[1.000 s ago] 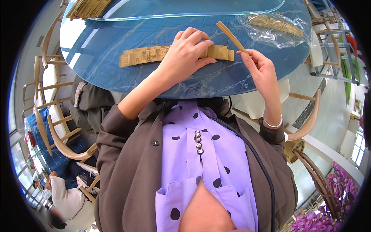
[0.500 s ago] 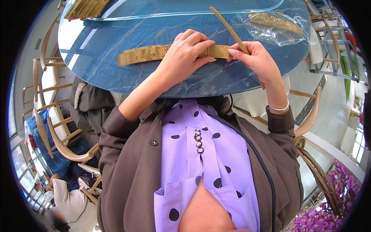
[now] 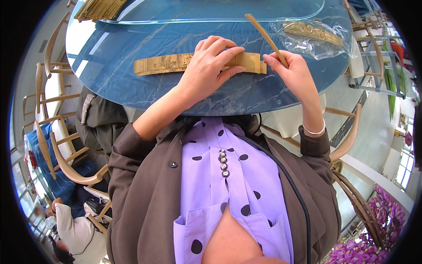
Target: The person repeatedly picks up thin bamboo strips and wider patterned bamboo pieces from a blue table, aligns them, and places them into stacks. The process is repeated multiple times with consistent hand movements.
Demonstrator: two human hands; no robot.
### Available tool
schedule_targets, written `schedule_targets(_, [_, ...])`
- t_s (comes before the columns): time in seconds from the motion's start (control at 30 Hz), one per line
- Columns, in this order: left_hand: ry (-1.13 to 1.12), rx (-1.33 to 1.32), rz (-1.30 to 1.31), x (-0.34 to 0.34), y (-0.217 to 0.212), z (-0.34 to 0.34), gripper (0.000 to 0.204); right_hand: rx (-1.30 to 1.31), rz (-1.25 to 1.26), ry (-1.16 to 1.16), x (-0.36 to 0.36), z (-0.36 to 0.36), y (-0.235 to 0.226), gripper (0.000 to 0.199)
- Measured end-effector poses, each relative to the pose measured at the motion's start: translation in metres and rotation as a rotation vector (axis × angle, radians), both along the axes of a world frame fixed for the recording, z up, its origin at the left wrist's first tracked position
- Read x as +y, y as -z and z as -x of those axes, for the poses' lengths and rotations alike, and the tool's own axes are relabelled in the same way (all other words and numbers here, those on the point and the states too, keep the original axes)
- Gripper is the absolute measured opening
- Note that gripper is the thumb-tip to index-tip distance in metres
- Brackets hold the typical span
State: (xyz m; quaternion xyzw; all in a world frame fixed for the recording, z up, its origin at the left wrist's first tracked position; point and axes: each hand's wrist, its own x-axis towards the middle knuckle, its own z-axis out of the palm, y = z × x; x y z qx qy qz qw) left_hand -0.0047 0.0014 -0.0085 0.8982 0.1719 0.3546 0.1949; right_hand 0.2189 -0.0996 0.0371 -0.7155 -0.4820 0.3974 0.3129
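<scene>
A long gold-brown strip of narrow slats side by side (image 3: 162, 64) lies across the blue table, with dark markings on its left part. My left hand (image 3: 209, 66) lies over its middle, closed on it, fingers at the far edge and thumb near the close edge. That hand hides part of the strip. Just past the strip's right end is my right hand (image 3: 293, 75), its thumb and forefinger pinched together. A thin wooden stick (image 3: 263, 34) is held in it, slanting up and to the left; its lower end is hidden by the hand.
Under everything is the round blue marbled table (image 3: 132, 42), with a clear glass edge (image 3: 189, 20) curving across its far part. A stack of gold-brown strips (image 3: 100, 9) sits far left. A clear plastic bag (image 3: 314, 42) with a similar strip lies far right. Wooden chairs (image 3: 347, 136) stand around.
My right hand has drawn back from the strip's right end, which now shows bare. The stick has shifted slightly right and down with it. My left hand stays on the strip.
</scene>
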Motion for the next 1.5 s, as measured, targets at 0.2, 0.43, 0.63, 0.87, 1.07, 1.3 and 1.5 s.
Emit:
schedule_targets(0.2, [0.062,0.01,-0.008,0.0,-0.001,0.0,0.044,0.414,-0.075,-0.088,0.0,0.012,-0.011,0.026])
schedule_targets(0.43, [0.129,0.034,-0.033,-0.006,-0.001,-0.004,0.049,0.506,0.017,-0.167,0.004,0.009,-0.011,0.021])
schedule_targets(0.63, [0.159,0.059,-0.034,-0.006,-0.003,-0.001,0.053,0.575,0.049,-0.214,0.005,0.008,-0.012,0.022])
schedule_targets(0.87, [0.128,0.049,-0.107,-0.009,-0.002,-0.003,0.05,0.538,0.063,-0.179,0.006,0.016,-0.014,0.014])
schedule_targets(1.07, [0.115,0.112,-0.174,-0.008,-0.002,-0.002,0.046,0.439,0.018,-0.153,0.003,0.014,0.0,0.018])
schedule_targets(1.3, [0.152,0.101,-0.069,-0.01,0.005,-0.005,0.043,0.416,0.012,-0.158,0.004,0.022,0.0,0.022])
schedule_targets(1.5, [0.175,0.15,-0.169,-0.007,0.004,-0.003,0.04,0.456,0.038,-0.187,0.007,0.021,-0.001,0.018])
